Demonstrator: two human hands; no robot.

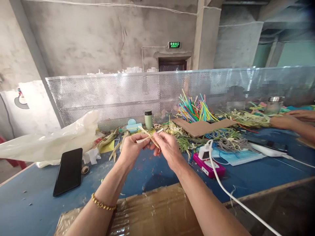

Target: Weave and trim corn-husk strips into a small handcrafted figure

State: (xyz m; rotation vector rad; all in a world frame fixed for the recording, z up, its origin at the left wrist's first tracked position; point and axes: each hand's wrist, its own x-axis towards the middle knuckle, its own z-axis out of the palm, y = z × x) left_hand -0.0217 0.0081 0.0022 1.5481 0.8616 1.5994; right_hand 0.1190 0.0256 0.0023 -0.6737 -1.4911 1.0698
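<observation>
Pale, straw-coloured strips (145,131), which look like dried plant husk, cross each other between my two hands above the blue table. My left hand (132,146) pinches the strips from the left, thumb and fingers pressed together. From the right, my right hand (168,147) grips the same strips near their crossing, its thumb on top. The strip ends stick out up and to the sides, and one points down between the hands. Several fingertips are hidden behind the strips. A beaded bracelet (102,203) circles my left wrist.
A black phone (68,172) and a plastic bag (61,139) lie left. Behind are a green bottle (148,120), husk scraps and colourful pipe cleaners (194,108). A pink power strip (209,165) with a white cable stands right. Another person's hand (283,121) is far right.
</observation>
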